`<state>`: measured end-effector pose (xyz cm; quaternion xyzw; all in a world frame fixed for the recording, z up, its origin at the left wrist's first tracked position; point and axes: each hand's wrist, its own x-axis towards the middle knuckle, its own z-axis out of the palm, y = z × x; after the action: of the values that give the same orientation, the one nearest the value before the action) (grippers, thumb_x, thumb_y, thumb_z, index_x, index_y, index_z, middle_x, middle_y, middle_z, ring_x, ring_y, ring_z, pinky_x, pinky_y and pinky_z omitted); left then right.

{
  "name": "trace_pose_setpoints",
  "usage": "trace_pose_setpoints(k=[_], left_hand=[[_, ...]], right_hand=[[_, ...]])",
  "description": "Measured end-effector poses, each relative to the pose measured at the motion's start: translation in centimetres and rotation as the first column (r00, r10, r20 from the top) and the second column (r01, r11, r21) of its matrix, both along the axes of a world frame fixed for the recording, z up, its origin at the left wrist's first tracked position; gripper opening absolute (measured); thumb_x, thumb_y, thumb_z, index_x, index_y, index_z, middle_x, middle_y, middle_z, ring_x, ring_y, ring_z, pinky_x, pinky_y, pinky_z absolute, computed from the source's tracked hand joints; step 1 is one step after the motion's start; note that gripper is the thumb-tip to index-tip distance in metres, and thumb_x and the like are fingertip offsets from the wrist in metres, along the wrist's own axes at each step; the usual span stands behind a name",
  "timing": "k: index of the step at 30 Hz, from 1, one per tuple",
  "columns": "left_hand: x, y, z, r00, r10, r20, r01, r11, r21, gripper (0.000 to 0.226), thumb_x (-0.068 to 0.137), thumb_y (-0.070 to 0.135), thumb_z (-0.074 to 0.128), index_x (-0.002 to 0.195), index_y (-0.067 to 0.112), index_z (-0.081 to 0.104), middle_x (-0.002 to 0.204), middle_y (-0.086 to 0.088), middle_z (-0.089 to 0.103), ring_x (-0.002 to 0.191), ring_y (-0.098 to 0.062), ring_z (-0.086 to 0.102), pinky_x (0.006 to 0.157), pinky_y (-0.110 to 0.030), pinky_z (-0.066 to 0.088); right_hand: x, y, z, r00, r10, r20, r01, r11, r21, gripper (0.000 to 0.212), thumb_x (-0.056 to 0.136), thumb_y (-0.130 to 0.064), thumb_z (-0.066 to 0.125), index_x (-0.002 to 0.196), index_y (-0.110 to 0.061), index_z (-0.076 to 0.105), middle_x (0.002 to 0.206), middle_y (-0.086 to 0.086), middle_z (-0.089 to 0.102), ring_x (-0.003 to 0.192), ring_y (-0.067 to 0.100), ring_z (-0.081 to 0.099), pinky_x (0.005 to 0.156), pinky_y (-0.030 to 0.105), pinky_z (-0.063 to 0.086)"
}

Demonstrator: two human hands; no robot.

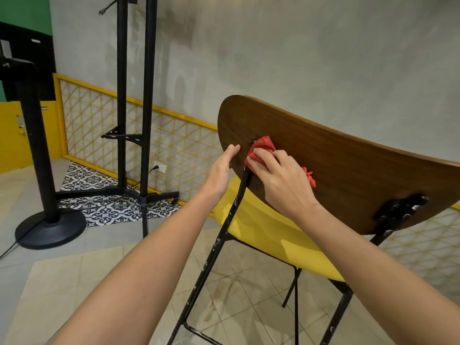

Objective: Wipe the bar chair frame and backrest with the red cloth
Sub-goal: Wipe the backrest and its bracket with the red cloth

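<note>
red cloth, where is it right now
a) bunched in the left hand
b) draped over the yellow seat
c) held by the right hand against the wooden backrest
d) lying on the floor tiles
c: the right hand grips the red cloth against the wooden backrest, next to the black frame rod; the left hand only touches the backrest's edge.

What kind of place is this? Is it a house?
Probably a café or bar rather than a house, though I can't be sure. There is a tall bar chair, a yellow lattice panel along the grey wall, and black pole stands on patterned floor tiles.
</note>
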<state>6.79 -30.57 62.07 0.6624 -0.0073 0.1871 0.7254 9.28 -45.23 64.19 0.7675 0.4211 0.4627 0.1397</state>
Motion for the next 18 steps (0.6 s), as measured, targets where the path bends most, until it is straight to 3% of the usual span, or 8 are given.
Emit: trace_pose_setpoints(k=[2,5,8,12,18], left_hand=[[-0.1,0.1,-0.1,1.000,0.001,-0.006,-0.001,1.000,-0.010,0.050,0.102,0.041,0.018,0.142,0.022,0.042,0.147,-0.001,0.040,0.136,-0.020,0.035,0.113,-0.037,0.023],[-0.2,0.2,-0.3,1.000,0.011,-0.015,-0.011,1.000,-0.012,0.051,0.102,0.042,0.017,0.141,0.023,0.042,0.147,-0.001,0.041,0.134,-0.021,0.037,0.113,-0.039,0.025],[-0.3,0.4,-0.5,1.000,0.003,-0.004,-0.003,0.999,-0.046,0.050,0.103,0.037,0.017,0.143,0.017,0.038,0.145,-0.004,0.044,0.131,-0.016,0.040,0.099,-0.026,0.029],[-0.4,0.6,-1.0,1.000,-0.012,-0.014,0.011,0.997,-0.081,0.050,0.103,0.036,0.017,0.144,0.016,0.037,0.145,-0.003,0.044,0.114,-0.007,0.044,0.087,-0.020,0.032],[-0.2,0.7,-1.8,0.999,0.001,-0.033,-0.003,0.998,-0.064,0.050,0.103,0.037,0.018,0.143,0.016,0.038,0.145,-0.004,0.044,0.131,-0.015,0.039,0.103,-0.028,0.028]], right_hand=[[0.1,0.6,0.2,0.999,0.021,0.047,-0.020,1.000,-0.020,0.040,0.090,-0.009,0.040,0.126,-0.006,0.057,0.126,0.014,0.056,0.096,0.030,0.055,0.072,0.038,0.051],[0.5,1.7,0.3,0.997,-0.029,0.073,0.035,0.997,-0.073,0.039,0.085,-0.012,0.060,0.123,-0.008,0.059,0.126,0.012,0.056,0.096,0.028,0.056,0.069,0.036,0.049],[0.8,2.2,-0.2,0.991,-0.099,0.087,0.108,0.989,-0.106,0.036,0.081,-0.016,0.067,0.116,-0.009,0.064,0.123,0.009,0.058,0.094,0.026,0.056,0.067,0.033,0.047],[0.7,2.1,-1.2,0.985,-0.126,0.122,0.148,0.971,-0.189,0.039,0.078,-0.019,0.067,0.117,-0.013,0.065,0.114,0.003,0.060,0.092,0.022,0.055,0.067,0.030,0.045],[0.6,2.9,0.0,0.981,-0.160,0.110,0.174,0.974,-0.141,0.030,0.082,-0.018,0.064,0.111,-0.014,0.065,0.115,0.005,0.059,0.093,0.024,0.053,0.067,0.033,0.044]])
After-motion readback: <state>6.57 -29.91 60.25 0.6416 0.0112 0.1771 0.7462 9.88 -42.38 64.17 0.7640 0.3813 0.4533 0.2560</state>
